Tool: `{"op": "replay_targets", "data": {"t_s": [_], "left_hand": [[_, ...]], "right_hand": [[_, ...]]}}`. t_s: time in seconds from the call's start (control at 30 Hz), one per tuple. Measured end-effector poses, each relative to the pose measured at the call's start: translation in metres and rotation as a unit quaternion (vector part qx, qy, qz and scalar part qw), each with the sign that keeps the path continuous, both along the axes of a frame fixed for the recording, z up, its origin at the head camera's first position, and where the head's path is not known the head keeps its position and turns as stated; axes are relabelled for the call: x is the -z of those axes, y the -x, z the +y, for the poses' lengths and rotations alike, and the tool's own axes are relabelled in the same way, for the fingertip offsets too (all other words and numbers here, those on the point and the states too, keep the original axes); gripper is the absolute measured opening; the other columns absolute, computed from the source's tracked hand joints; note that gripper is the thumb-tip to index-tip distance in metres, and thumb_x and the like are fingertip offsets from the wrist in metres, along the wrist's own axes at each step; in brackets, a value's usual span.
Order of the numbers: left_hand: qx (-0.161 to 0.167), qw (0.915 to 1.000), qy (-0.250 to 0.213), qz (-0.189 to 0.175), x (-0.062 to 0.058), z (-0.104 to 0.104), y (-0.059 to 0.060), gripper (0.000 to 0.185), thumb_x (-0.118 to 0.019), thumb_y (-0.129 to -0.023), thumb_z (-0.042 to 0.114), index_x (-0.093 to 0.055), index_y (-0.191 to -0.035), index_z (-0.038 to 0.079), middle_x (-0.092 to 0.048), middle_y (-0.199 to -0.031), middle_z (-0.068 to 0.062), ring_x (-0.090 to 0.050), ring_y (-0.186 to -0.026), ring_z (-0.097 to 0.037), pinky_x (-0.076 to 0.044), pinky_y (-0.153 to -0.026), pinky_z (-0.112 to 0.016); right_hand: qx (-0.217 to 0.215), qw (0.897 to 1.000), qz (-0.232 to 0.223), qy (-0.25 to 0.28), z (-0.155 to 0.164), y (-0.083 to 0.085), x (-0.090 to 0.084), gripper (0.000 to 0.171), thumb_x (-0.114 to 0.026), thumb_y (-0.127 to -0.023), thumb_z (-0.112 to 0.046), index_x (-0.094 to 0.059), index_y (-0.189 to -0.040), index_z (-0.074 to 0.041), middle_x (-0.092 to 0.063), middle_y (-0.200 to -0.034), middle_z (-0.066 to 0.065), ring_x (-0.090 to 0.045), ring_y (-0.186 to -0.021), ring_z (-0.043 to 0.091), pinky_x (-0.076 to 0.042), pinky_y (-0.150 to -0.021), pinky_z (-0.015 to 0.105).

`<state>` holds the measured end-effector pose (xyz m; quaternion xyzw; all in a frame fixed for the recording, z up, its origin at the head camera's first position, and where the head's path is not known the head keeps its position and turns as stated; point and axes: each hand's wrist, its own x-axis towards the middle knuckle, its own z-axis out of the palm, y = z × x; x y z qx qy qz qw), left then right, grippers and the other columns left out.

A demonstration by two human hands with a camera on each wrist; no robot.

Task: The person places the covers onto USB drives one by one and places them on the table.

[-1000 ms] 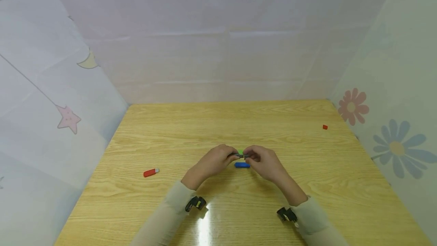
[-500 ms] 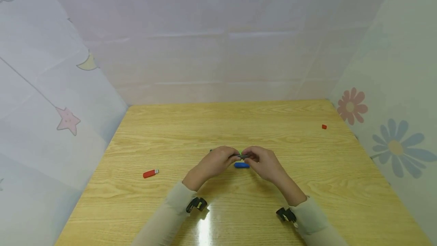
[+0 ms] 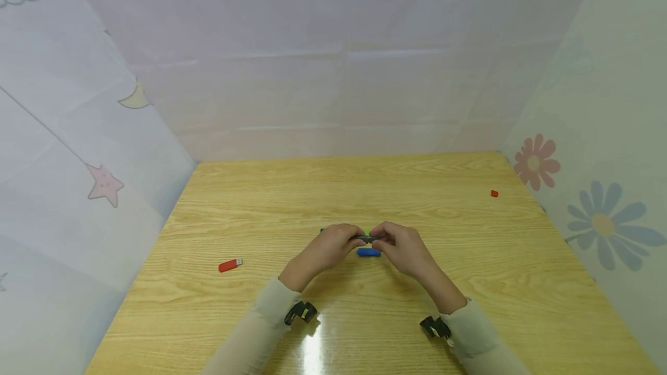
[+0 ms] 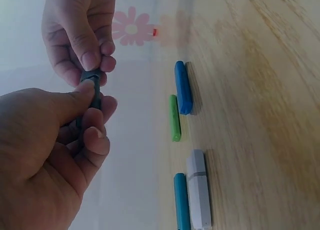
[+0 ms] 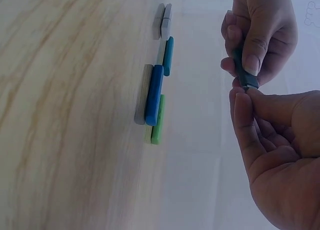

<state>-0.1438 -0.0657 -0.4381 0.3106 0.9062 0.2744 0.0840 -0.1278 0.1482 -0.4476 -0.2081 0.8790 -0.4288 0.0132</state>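
Note:
In the head view both hands meet over the middle of the table around a small dark USB stick [image 5: 245,77]. My left hand [image 3: 329,245] grips its body between thumb and curled fingers. The fingertips of my right hand [image 3: 405,247] pinch the dark cap [image 4: 90,75] at its other end. Cap and body sit end to end, partly hidden by the fingers. Just below the hands lies a blue stick [image 3: 369,252]. A green stick [image 4: 174,118] lies beside the blue one in the left wrist view.
A red USB stick [image 3: 227,265] with its metal plug bare lies on the left of the wooden table [image 3: 208,317]. A small red cap [image 3: 494,193] is far right. The left wrist view shows a white stick [image 4: 200,190] beside a teal stick [image 4: 182,200].
A second ago a gap showed between the dark cap and the stick's body. The hands have drawn together and the gap has closed. Over the last half second they barely move.

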Motion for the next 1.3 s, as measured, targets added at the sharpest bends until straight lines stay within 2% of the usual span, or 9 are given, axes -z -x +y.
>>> {"op": "replay_targets", "data": {"t_s": [0.17,0.33,0.5,0.63,0.93,1.17,1.3], "left_hand": [[0.007,0.9999,0.014,0.001,-0.003,0.002,-0.001,0.026,-0.053,-0.107,0.017,-0.067,-0.125,0.005,-0.071,-0.116,-0.004,-0.068,-0.102,-0.013,-0.054,-0.085,-0.021],[0.002,0.9999,0.013,0.008,-0.005,0.005,-0.002,0.027,-0.050,-0.108,0.016,-0.067,-0.126,0.005,-0.071,-0.117,-0.005,-0.068,-0.104,-0.015,-0.055,-0.086,-0.023],[-0.001,0.9993,-0.002,0.038,-0.004,0.006,-0.001,0.026,-0.051,-0.108,0.016,-0.068,-0.123,0.004,-0.071,-0.115,-0.006,-0.068,-0.104,-0.016,-0.055,-0.086,-0.023],[0.003,0.9989,-0.010,0.046,-0.004,0.007,0.000,0.026,-0.051,-0.108,0.016,-0.068,-0.123,0.004,-0.072,-0.116,-0.006,-0.068,-0.104,-0.016,-0.055,-0.086,-0.022],[0.010,0.9988,-0.025,0.042,0.000,0.016,0.001,0.026,-0.052,-0.108,0.017,-0.068,-0.124,0.005,-0.072,-0.116,-0.005,-0.069,-0.101,-0.012,-0.054,-0.082,-0.019],[0.003,0.9995,-0.018,0.026,-0.001,0.021,0.002,0.028,-0.050,-0.108,0.020,-0.067,-0.128,0.008,-0.071,-0.119,-0.004,-0.068,-0.103,-0.012,-0.055,-0.084,-0.020],[-0.004,0.9998,-0.020,0.004,-0.003,0.022,0.002,0.033,-0.048,-0.109,0.023,-0.064,-0.133,0.007,-0.070,-0.123,-0.005,-0.068,-0.106,-0.013,-0.055,-0.086,-0.022]], "right_hand": [[0.014,1.000,-0.018,-0.001,-0.002,0.000,-0.002,0.013,-0.073,-0.094,-0.009,-0.072,-0.107,-0.009,-0.073,-0.092,-0.004,-0.071,-0.082,0.016,-0.058,-0.071,0.030],[0.046,0.997,-0.051,0.019,-0.005,0.000,-0.003,0.012,-0.071,-0.096,-0.012,-0.073,-0.108,-0.011,-0.074,-0.088,-0.005,-0.073,-0.082,0.024,-0.056,-0.067,0.029],[0.062,0.996,-0.047,0.036,-0.007,0.001,-0.005,0.010,-0.070,-0.097,-0.011,-0.074,-0.106,-0.011,-0.075,-0.089,-0.004,-0.073,-0.082,0.021,-0.056,-0.066,0.027],[0.070,0.996,-0.048,0.037,-0.007,0.001,-0.006,0.010,-0.070,-0.097,-0.011,-0.074,-0.106,-0.012,-0.075,-0.090,-0.003,-0.072,-0.080,0.015,-0.056,-0.065,0.027],[0.068,0.995,-0.061,0.040,0.003,-0.002,-0.006,0.012,-0.068,-0.098,-0.010,-0.072,-0.110,-0.009,-0.075,-0.095,0.001,-0.074,-0.084,0.019,-0.058,-0.068,0.028],[0.052,0.997,-0.054,0.034,0.011,0.000,-0.006,0.013,-0.067,-0.099,-0.011,-0.070,-0.111,-0.010,-0.074,-0.097,0.001,-0.074,-0.086,0.019,-0.060,-0.072,0.030],[0.047,0.997,-0.056,0.037,0.014,0.001,-0.005,0.014,-0.068,-0.099,-0.011,-0.070,-0.112,-0.009,-0.074,-0.099,0.005,-0.074,-0.087,0.020,-0.060,-0.073,0.031]]}}
